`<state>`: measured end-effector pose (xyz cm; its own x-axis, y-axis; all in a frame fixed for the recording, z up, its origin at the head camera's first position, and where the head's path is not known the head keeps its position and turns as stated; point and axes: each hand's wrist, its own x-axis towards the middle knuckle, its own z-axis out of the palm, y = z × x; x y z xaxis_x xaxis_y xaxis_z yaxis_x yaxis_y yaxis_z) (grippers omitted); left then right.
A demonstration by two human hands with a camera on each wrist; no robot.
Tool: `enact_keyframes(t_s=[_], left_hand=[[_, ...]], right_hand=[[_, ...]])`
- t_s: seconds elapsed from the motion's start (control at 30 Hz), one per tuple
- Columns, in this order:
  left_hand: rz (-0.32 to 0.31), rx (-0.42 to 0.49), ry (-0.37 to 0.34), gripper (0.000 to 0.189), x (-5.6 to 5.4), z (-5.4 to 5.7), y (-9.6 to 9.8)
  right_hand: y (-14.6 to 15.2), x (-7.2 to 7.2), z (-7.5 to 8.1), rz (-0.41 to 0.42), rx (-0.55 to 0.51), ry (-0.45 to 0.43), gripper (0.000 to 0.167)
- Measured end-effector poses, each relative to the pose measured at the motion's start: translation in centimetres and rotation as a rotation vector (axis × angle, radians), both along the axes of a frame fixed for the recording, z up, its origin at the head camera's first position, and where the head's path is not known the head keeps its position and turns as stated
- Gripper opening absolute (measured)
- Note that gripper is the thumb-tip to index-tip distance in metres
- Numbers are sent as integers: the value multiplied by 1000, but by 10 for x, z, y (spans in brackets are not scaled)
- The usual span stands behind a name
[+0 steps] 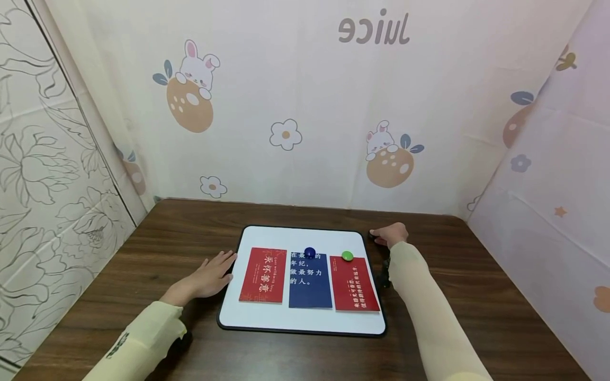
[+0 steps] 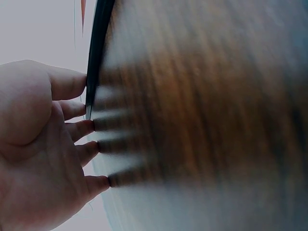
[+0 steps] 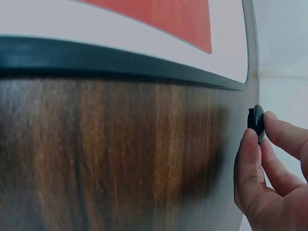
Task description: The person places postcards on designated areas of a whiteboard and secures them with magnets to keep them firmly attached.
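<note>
A whiteboard (image 1: 267,317) with a black rim lies on the table, bearing three cards. My left hand (image 1: 209,276) rests at its left edge, fingers spread; in the left wrist view the thumb touches the black rim. Just off the board's upper right corner, my right hand (image 1: 392,234) pinches a small round black magnet (image 3: 258,121) between thumb and fingers. A dark blue magnet (image 1: 310,252) sits on the top of the blue card (image 1: 310,293), and a green magnet (image 1: 347,256) on the top of the right red card (image 1: 350,286). The left red card (image 1: 263,275) has no magnet on it.
The brown wooden table (image 1: 476,296) surrounds the board. A pale curtain (image 1: 305,174) printed with rabbits and flowers hangs behind the table, and a flower-patterned panel (image 1: 57,185) stands at the left.
</note>
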<state>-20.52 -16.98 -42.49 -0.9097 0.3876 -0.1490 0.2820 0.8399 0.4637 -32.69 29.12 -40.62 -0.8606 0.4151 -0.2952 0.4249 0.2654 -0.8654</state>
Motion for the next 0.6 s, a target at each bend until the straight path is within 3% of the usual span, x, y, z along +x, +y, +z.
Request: enact_keyframes(t_s=[0.6], left_hand=[[-1, 10, 25, 56, 2, -1, 0]], right_hand=[[-13, 5, 16, 42, -36, -31, 44]])
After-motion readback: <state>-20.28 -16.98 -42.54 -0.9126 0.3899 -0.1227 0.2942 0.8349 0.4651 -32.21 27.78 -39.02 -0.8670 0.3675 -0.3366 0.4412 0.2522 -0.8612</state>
